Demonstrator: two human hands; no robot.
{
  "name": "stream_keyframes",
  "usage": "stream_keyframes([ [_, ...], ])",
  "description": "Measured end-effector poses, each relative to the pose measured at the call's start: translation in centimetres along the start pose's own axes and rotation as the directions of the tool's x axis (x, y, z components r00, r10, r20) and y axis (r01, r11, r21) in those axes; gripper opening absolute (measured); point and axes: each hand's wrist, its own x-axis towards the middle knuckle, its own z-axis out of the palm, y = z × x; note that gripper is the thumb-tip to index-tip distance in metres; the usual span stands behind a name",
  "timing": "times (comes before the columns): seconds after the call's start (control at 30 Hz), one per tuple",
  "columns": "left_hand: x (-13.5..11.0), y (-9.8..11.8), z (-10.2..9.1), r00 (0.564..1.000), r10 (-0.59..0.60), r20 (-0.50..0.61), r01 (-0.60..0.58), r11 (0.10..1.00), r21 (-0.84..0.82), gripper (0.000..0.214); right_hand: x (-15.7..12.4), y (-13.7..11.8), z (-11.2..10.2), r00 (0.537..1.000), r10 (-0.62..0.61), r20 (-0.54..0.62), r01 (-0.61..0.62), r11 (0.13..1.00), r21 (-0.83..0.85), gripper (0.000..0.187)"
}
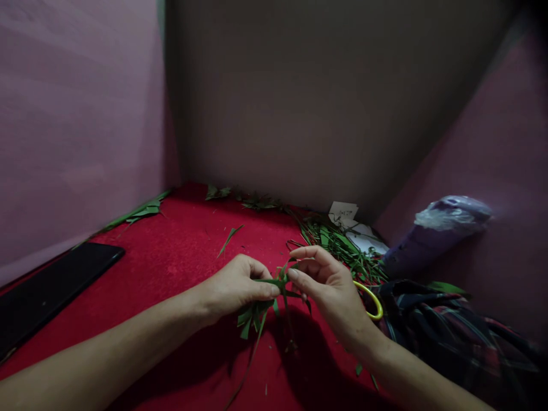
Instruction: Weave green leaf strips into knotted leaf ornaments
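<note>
Between my two hands is a small bundle of green leaf strips [280, 282], with loose ends sticking out and hanging down. My left hand [244, 285] pinches it from the left, thumb on top, and cut leaf ends [250, 318] show beneath my fingers. On the other side, my right hand [329, 285] holds a thin strip of the leaf between thumb and fingertips. A long thin stem trails from the bundle toward the bottom of the view. Just behind my right wrist, a yellow handle loop [375, 302] sticks out; the rest of it is hidden.
A red cloth [180, 228] covers the surface. Cut green leaves [355, 257] are heaped at the right, by white paper cards [343, 211]. Plaid fabric [445, 331] and a purple plastic-wrapped roll [432, 234] lie further right. A dark flat slab [60, 291] rests at left. Walls enclose the back and sides.
</note>
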Motion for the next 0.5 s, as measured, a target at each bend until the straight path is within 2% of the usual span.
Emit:
stream_keyframes([
  [0.1, -0.06, 0.12, 0.06, 1.000, -0.019, 0.000, 0.019, 1.000, 0.013, 0.018, -0.06, -0.05, -0.01, 0.999, -0.029, 0.029, 0.030, 0.999, -0.045, 0.012],
  [0.5, 0.26, -0.62, 0.17, 0.996, -0.066, 0.062, 0.063, 0.997, 0.042, 0.010, -0.13, 0.11, -0.11, 0.994, -0.097, 0.058, 0.106, 0.981, -0.163, 0.012],
])
